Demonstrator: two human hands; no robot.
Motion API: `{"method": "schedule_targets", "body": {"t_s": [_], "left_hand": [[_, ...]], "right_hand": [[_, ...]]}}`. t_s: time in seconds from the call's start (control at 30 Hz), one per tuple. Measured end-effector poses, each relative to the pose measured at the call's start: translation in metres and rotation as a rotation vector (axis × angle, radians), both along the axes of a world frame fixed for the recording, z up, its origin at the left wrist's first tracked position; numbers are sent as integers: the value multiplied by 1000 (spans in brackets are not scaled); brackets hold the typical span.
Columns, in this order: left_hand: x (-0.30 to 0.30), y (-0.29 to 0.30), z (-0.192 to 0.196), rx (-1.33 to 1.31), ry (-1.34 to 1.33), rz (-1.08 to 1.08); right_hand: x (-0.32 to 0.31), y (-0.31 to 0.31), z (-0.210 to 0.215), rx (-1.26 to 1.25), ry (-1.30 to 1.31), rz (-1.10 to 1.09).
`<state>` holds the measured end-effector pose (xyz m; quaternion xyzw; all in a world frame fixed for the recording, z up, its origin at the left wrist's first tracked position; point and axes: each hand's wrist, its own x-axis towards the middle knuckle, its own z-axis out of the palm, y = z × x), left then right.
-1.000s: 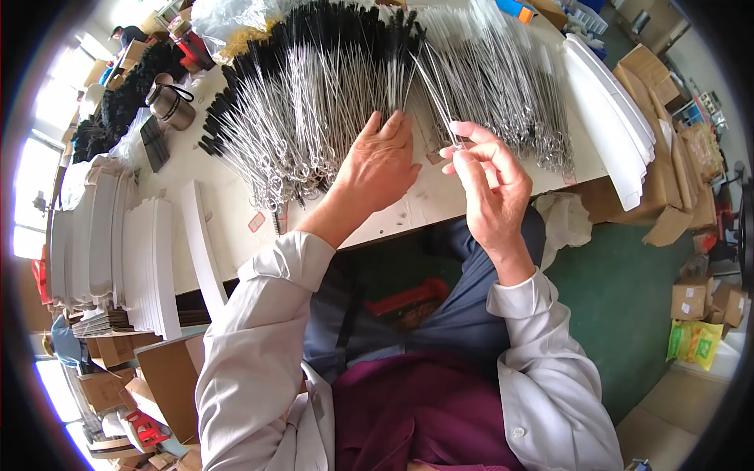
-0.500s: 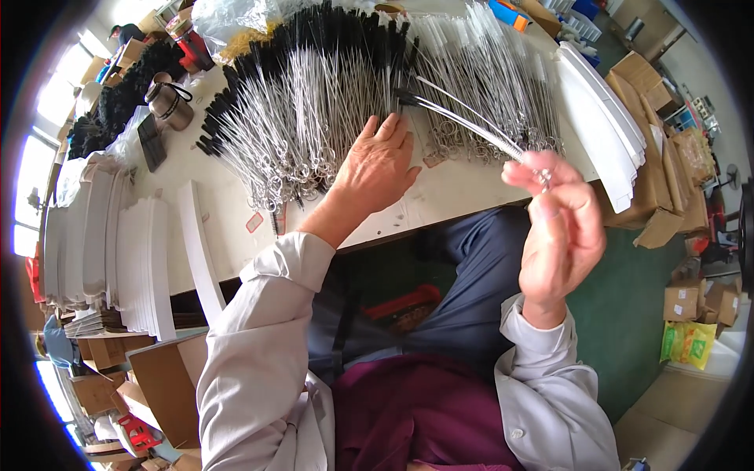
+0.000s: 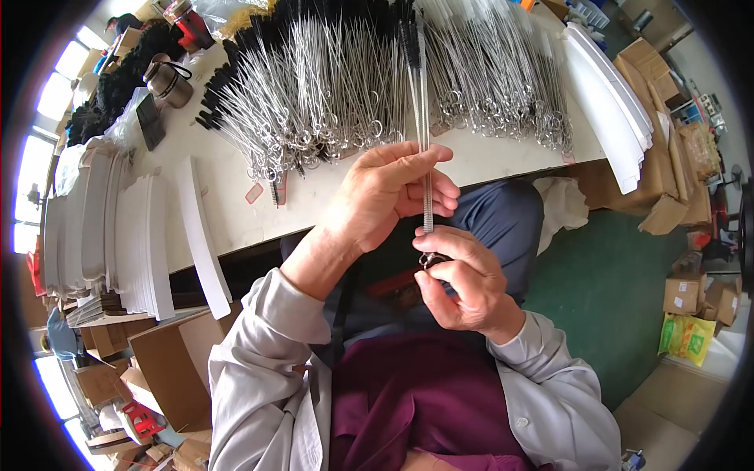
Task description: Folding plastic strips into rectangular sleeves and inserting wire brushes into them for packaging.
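Note:
A small bunch of thin wire cleaning brushes (image 3: pixel 428 213) stands nearly upright in front of me. Its dark bristle ends point at the far side, and a coiled stretch of wire shows lower down. My left hand (image 3: pixel 381 188) is closed round the wires, its thumb and fingers at mid-length. At the near end, my right hand (image 3: pixel 471 286) pinches the bunch by its ring loops. Beyond lies a dense pile of black-bristled wire brushes (image 3: pixel 322 86), ring ends toward me. A second pile with pale bristles (image 3: pixel 503 86) lies to its right.
White folded card strips (image 3: pixel 609 102) lie at the table's right edge, with more card strips (image 3: pixel 145 251) stacked at left. A metal flask (image 3: pixel 167 82) stands at the far left. Cardboard boxes (image 3: pixel 173 365) sit below on the left and at the right.
My left hand has left the black brush pile and come nearer, taking hold of the wires. My right hand has moved left and down with the brushes, which have swung upright.

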<state>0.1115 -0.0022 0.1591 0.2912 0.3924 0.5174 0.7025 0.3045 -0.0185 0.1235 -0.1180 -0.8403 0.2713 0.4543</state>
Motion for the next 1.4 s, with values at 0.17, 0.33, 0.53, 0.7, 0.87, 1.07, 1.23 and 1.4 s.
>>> {"method": "schedule_targets", "body": {"t_s": [0.17, 0.33, 0.53, 0.7, 0.87, 1.07, 1.23, 1.4], "left_hand": [[-4, 4, -17, -10, 29, 120], [-4, 9, -16, -15, 108, 227], [-10, 13, -13, 132, 163, 355], [7, 4, -6, 148, 350, -81], [33, -10, -28, 42, 342, -313], [38, -16, -33, -13, 397, -373], [47, -27, -60, 122, 434, -388], [55, -14, -60, -71, 342, -420]], "right_hand": [[1, -12, -16, 83, -120, -154], [3, -15, -33, 90, -172, -293], [13, -15, -40, -81, -134, -183], [15, 26, -28, -687, 139, -166], [17, 50, -7, -1186, 266, 164], [25, 56, -22, -1101, 461, -47], [39, 80, -22, -1138, 683, -155], [27, 90, -17, -1264, 866, -226]]}}
